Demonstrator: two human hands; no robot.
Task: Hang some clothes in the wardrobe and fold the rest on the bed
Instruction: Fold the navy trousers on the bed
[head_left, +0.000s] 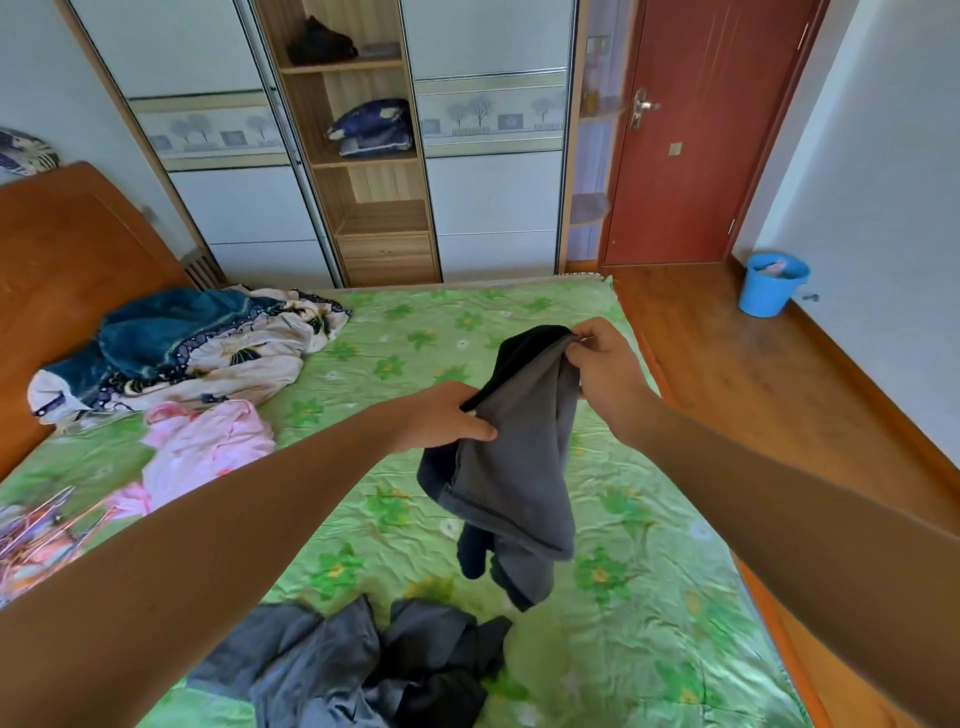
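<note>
You held the grey garment above the bed, left hand gripping its edge at ten o'clock, right hand pinching it at one o'clock; soft, light and floppy, it probably handled best by its top-edge corners.

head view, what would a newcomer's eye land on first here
The grey garment held up mid-frame, the left hand gripping its edge and the right hand pinching its top, hanging above the bright green flowered bed sheet. Next, a dark clothes heap at the bed's near edge and a pink garment to the left.
</note>
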